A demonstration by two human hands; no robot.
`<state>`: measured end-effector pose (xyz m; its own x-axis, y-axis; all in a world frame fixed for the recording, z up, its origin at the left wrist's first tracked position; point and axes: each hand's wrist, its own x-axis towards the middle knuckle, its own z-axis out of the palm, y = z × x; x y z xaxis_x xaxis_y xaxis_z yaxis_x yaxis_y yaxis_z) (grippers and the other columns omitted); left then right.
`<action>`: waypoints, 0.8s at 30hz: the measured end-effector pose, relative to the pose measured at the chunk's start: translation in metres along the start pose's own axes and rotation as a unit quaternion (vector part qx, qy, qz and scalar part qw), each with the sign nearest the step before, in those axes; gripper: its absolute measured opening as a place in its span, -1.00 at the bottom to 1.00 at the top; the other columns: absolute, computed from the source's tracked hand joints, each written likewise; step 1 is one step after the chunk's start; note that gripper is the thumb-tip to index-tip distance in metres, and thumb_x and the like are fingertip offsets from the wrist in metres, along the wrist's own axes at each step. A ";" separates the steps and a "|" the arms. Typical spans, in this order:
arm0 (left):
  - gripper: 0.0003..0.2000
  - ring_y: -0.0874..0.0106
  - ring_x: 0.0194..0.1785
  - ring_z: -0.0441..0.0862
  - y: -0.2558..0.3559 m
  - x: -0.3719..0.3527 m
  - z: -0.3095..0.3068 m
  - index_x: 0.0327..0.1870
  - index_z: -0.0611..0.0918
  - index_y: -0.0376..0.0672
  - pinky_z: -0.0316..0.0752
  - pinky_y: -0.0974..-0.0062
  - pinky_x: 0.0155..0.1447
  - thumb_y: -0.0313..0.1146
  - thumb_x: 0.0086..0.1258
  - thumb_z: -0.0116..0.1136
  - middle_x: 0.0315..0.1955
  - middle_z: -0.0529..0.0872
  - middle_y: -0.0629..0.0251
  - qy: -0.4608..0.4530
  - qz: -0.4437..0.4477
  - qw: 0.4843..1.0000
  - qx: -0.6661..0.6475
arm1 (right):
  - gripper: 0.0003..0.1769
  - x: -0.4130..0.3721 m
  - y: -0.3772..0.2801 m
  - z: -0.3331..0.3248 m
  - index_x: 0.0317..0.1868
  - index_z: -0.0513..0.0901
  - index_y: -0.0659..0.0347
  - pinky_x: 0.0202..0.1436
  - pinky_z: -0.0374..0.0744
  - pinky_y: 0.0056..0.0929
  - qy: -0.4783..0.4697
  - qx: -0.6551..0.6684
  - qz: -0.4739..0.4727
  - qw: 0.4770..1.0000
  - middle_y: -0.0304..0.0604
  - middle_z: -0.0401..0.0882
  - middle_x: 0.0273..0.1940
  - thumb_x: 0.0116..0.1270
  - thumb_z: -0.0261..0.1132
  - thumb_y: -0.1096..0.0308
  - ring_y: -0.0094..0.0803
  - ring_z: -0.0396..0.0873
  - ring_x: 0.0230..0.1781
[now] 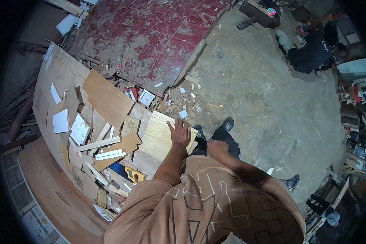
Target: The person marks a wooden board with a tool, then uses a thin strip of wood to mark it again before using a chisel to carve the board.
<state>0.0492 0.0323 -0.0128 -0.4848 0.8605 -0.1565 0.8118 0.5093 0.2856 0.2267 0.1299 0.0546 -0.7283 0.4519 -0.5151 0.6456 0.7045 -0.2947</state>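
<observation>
Head view: a pale board [156, 136] lies on the surface [63, 65] at its near edge. The left grip [180, 133] rests on it, fingers apart; the right grip [218, 149] is beside it, its closure impossible to tell. Left of the board are a yellow-handled saw [136, 175] and scraps [98, 144]; beyond, a person [311, 53] is low on the floor [272, 130].

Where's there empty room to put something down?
The biggest free patch is the grey floor, between the red tiles and the person in dark clothes. A smaller one is on the pale board, beside the left hand. It's crowded on the workbench, where wood scraps lie near the yellow-handled saw, and on the floor just past the pale board, littered with offcuts.
</observation>
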 end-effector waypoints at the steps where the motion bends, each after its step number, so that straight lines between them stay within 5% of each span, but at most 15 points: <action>1: -0.70 0.08 0.40 0.20 0.000 -0.002 -0.001 0.01 0.54 -0.12 -0.32 -0.41 0.43 -0.17 0.43 -0.11 0.10 0.47 0.12 0.001 -0.002 1.000 0.001 | -0.80 0.024 -0.001 0.018 -0.26 0.61 0.25 -0.42 0.65 -0.07 -0.005 0.009 -0.015 1.000 0.06 0.69 -0.44 0.26 0.08 0.36 -0.03 0.72 -0.44; 6: -0.72 0.19 0.39 0.20 0.001 0.001 -0.005 -0.01 0.53 -0.08 -0.30 -0.42 0.43 -0.15 0.43 -0.09 0.09 0.45 0.21 -0.009 -0.019 1.000 0.004 | -0.79 0.022 -0.001 0.015 -0.25 0.61 0.25 -0.39 0.66 -0.08 -0.024 0.019 -0.030 0.999 0.09 0.70 -0.38 0.24 0.10 0.35 -0.05 0.73 -0.39; 9: -0.72 0.08 0.39 0.21 0.000 0.000 -0.003 -0.01 0.53 -0.12 -0.31 -0.41 0.43 -0.18 0.42 -0.07 0.12 0.45 0.13 0.004 -0.007 1.000 -0.014 | -0.79 -0.014 0.001 -0.019 -0.24 0.62 0.24 -0.38 0.66 -0.07 -0.036 0.007 -0.001 0.999 0.09 0.71 -0.34 0.24 0.10 0.36 -0.06 0.73 -0.39; 14: -0.72 0.08 0.40 0.19 0.002 0.000 0.000 -0.03 0.53 -0.12 -0.33 -0.42 0.44 -0.17 0.43 -0.09 0.12 0.45 0.12 0.010 -0.005 1.000 -0.003 | -0.74 -0.018 -0.028 -0.068 -0.19 0.73 0.23 -0.24 0.69 -0.10 -0.177 -0.003 0.083 0.981 0.01 0.74 -0.23 0.28 0.13 0.36 -0.07 0.73 -0.19; 19: -0.73 0.07 0.40 0.20 0.004 0.000 -0.003 -0.07 0.56 -0.12 -0.33 -0.41 0.44 -0.16 0.43 -0.10 0.11 0.46 0.09 0.001 -0.008 1.000 0.013 | -0.73 0.057 -0.051 0.009 -0.18 0.76 0.19 -0.12 0.68 -0.20 -0.174 0.038 0.142 0.974 0.06 0.70 -0.05 0.30 0.14 0.35 -0.11 0.72 -0.09; 24: -0.73 0.14 0.40 0.20 -0.001 0.000 0.000 -0.06 0.55 -0.07 -0.32 -0.43 0.43 -0.14 0.44 -0.11 0.12 0.45 0.15 0.005 -0.011 1.000 0.013 | -0.71 0.037 -0.044 -0.014 -0.12 0.74 0.21 -0.14 0.68 -0.19 -0.155 0.029 0.082 0.984 0.03 0.71 -0.08 0.30 0.12 0.34 -0.12 0.72 -0.09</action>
<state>0.0484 0.0322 -0.0127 -0.5065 0.8485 -0.1532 0.8089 0.5291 0.2564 0.1685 0.1235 0.0594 -0.5140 0.3610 -0.7782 0.7669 0.5998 -0.2283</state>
